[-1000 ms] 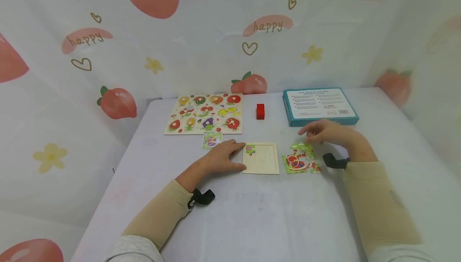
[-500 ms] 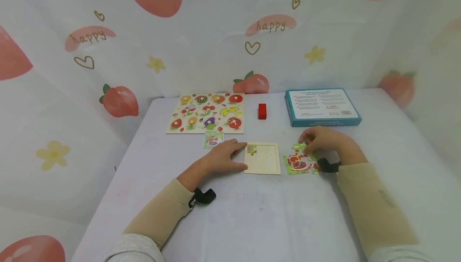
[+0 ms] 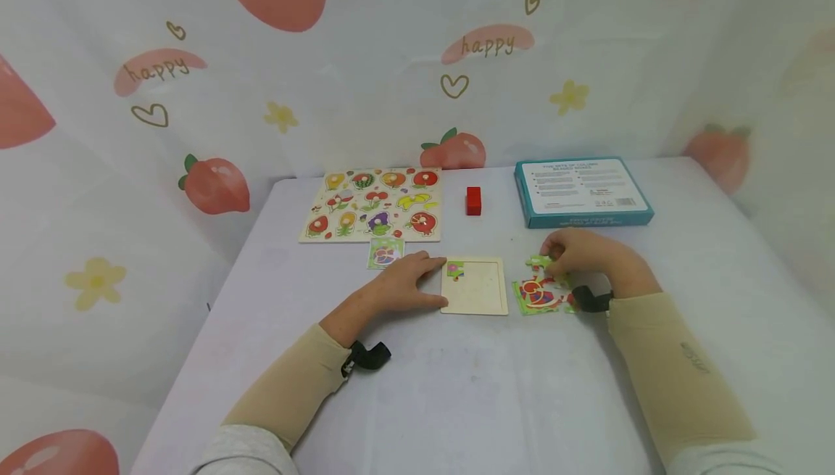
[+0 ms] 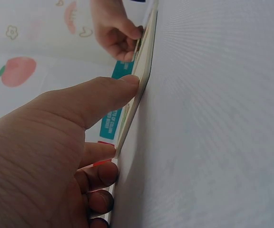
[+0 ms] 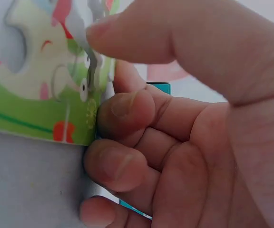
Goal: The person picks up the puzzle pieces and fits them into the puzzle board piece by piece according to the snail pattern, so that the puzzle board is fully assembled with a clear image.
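My left hand (image 3: pixel 403 285) rests at the left side of a square wooden puzzle tray (image 3: pixel 479 292), its thumb and index finger spread to the two left corners. One jigsaw piece (image 3: pixel 454 268) with a pink flower sits in the tray's far left corner. To the right, my right hand (image 3: pixel 590 254) pinches a green-edged jigsaw piece (image 3: pixel 537 261) at the far side of a loose group of pieces (image 3: pixel 540 294). In the right wrist view the thumb lies over printed pieces (image 5: pixel 42 80), with the fingers curled at their edge.
A fruit peg puzzle board (image 3: pixel 372 207) lies at the back left, a small picture card (image 3: pixel 383 252) in front of it. A red block (image 3: pixel 473 201) stands at the back middle, and a teal box (image 3: pixel 583 192) lies behind my right hand.
My right hand has come down and left onto the pieces, its fingers closing on the green-edged one, which has shifted slightly. The left hand stays at the tray.
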A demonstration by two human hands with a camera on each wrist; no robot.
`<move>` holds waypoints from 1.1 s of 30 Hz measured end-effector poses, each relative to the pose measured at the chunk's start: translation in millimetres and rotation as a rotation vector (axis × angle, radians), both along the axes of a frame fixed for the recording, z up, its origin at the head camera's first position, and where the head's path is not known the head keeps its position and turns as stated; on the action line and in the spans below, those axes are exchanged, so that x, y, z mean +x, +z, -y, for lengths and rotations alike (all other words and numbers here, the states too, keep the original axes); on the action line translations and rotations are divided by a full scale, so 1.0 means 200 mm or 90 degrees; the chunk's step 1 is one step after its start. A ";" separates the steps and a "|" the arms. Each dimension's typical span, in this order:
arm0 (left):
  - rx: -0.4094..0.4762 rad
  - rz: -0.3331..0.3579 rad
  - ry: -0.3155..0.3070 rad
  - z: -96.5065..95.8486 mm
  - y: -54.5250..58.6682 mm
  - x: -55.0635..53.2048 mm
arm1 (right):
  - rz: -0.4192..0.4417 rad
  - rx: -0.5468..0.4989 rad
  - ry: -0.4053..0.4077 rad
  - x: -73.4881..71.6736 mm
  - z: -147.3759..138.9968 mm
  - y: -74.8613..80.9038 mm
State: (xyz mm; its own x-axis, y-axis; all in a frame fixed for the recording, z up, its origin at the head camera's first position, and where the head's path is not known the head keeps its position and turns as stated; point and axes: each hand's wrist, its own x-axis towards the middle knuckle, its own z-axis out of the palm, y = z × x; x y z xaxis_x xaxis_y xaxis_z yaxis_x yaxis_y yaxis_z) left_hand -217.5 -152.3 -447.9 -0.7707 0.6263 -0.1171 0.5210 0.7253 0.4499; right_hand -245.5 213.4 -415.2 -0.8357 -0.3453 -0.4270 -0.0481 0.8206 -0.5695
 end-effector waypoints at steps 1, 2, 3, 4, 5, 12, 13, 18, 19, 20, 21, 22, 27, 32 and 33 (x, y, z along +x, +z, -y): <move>0.000 -0.001 0.001 0.00 0.00 0.00 | 0.001 -0.001 -0.002 0.00 0.00 0.00; 0.000 -0.001 0.001 0.00 0.00 0.00 | 0.003 -0.003 -0.002 0.00 0.00 0.00; -0.001 -0.002 0.001 0.00 -0.01 0.00 | 0.003 -0.004 -0.002 0.00 0.00 0.00; -0.001 -0.001 0.001 0.00 -0.01 0.00 | 0.003 -0.005 -0.002 -0.01 -0.01 0.00; 0.001 -0.001 0.001 0.01 -0.01 0.00 | 0.000 -0.005 -0.003 -0.01 -0.01 0.00; 0.002 -0.003 0.000 0.01 -0.01 0.00 | -0.077 0.012 0.001 0.01 -0.04 0.08; 0.003 -0.002 0.000 0.01 -0.01 0.00 | -0.088 0.007 0.000 0.01 -0.04 0.09; 0.005 0.002 0.004 0.00 -0.01 0.00 | -0.128 -0.029 -0.010 0.03 -0.08 0.17; 0.005 0.001 0.004 0.00 -0.01 0.00 | -0.132 -0.035 -0.013 0.04 -0.08 0.19; 0.005 0.001 0.004 0.00 -0.01 0.00 | -0.137 -0.038 -0.017 0.05 -0.09 0.21; 0.004 0.000 0.004 0.00 -0.01 0.00 | -0.143 -0.039 -0.018 0.06 -0.09 0.22; 0.004 0.000 0.004 0.00 -0.01 0.00 | -0.148 -0.037 -0.019 0.07 -0.10 0.24; 0.002 0.004 0.002 0.00 -0.01 0.00 | -0.164 -0.025 -0.033 0.10 -0.11 0.30; 0.003 0.000 0.000 0.00 0.00 0.00 | -0.198 -0.039 -0.036 0.13 -0.12 0.35; 0.001 -0.001 0.000 0.00 0.00 0.00 | -0.207 -0.046 -0.036 0.14 -0.12 0.36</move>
